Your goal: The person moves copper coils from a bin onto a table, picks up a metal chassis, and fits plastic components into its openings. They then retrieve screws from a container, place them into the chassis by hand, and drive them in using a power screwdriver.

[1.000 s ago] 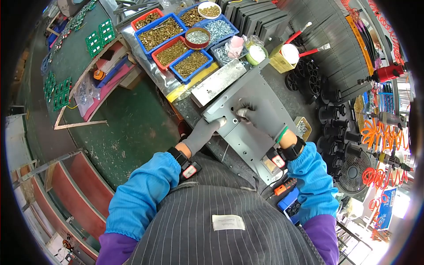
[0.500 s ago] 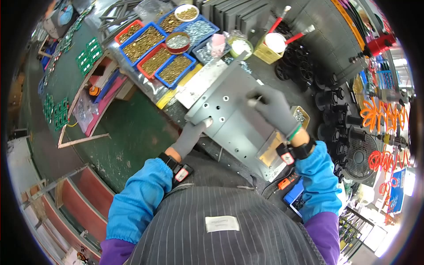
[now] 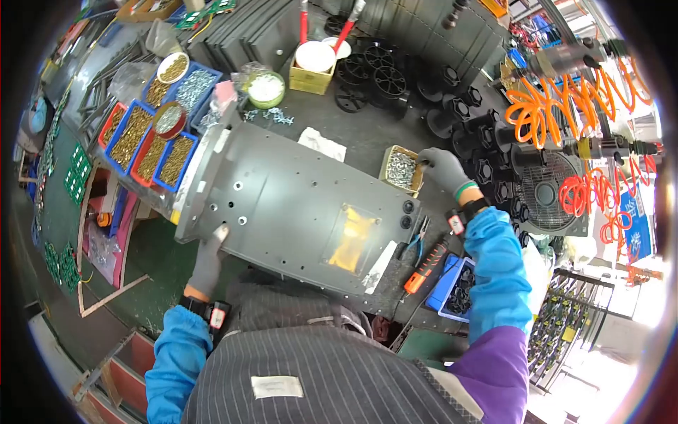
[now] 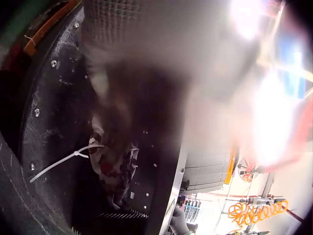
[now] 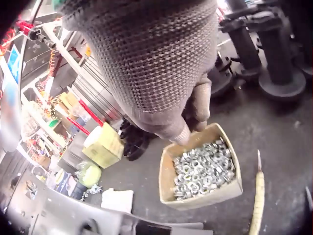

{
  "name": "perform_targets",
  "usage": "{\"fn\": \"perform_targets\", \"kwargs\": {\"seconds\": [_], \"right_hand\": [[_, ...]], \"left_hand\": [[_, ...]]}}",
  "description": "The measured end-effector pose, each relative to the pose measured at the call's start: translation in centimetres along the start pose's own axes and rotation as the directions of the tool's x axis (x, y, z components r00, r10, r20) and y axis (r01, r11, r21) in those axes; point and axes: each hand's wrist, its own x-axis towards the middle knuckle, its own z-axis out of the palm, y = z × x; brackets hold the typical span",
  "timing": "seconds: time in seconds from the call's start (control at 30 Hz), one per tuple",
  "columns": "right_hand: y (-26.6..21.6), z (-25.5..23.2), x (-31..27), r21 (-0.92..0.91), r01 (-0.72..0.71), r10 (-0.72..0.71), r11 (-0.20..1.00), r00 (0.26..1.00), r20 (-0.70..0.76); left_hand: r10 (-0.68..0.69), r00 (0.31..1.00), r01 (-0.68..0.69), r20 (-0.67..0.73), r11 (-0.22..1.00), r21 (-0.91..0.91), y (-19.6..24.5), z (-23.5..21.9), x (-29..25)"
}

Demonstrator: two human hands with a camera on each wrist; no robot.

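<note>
A grey metal panel (image 3: 282, 191) with punched holes and several round fittings lies on the bench. My gloved left hand (image 3: 206, 263) grips its near left edge, the thumb on top and the other fingers hidden beneath. In the left wrist view the glove is blurred. My gloved right hand (image 3: 445, 172) is at a small cardboard box (image 3: 386, 172) off the panel's right end. Silver nuts (image 5: 203, 169) fill this box. In the right wrist view, loosely bent fingertips (image 5: 181, 136) point down at the box's rim, with nothing seen between them.
Blue and red bins (image 3: 150, 157) of brass and silver hardware stand at left. Behind the panel are a white cloth (image 3: 322, 143), a green tub (image 3: 265, 90) and a yellow box (image 3: 311, 76) with brushes. An orange-handled tool (image 3: 426, 268), pliers (image 3: 417, 244) and black spools (image 3: 452, 113) are at right.
The right hand has left the panel's surface and moved right to the box of nuts. The left hand has stayed at the panel's edge. The head view has turned to the right.
</note>
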Motion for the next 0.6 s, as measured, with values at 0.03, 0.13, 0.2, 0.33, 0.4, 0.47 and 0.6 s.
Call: {"fn": "perform_targets", "kwargs": {"seconds": [0.03,0.13,0.2,0.33,0.4,0.47,0.6], "right_hand": [[0.9,1.6,-0.1,0.014,0.003,-0.003,1.000,1.000,-0.019],[2.7,6.0,-0.1,0.033,-0.020,0.021,0.999,1.000,-0.023],[2.6,7.7,-0.1,0.019,-0.048,0.049,0.999,0.995,-0.092],[2.1,8.6,0.3,0.036,-0.025,0.029,0.999,0.992,-0.123],[2.2,9.1,0.9,-0.002,-0.026,0.026,1.000,0.997,-0.079],[2.5,9.5,1.4,-0.040,-0.028,0.027,0.999,0.999,-0.034],[2.9,8.0,1.4,0.164,-0.056,0.064,0.985,0.997,-0.042]], "left_hand": [[-0.063,0.997,0.064,-0.033,0.997,0.031,0.6,0.2,-0.5],[-0.020,1.000,0.020,-0.004,0.999,-0.042,0.1,0.3,-0.2],[-0.097,0.995,0.096,-0.031,0.995,-0.030,-0.4,-0.3,-0.1],[-0.114,0.993,0.112,-0.037,0.993,-0.044,1.2,2.2,-1.1],[-0.088,0.995,0.085,-0.042,0.994,-0.070,1.1,2.5,-1.1],[-0.052,0.993,0.047,-0.102,0.998,-0.047,0.3,1.4,-0.6],[-0.058,0.992,0.052,-0.115,0.997,-0.059,-0.1,1.0,-0.4]]}}
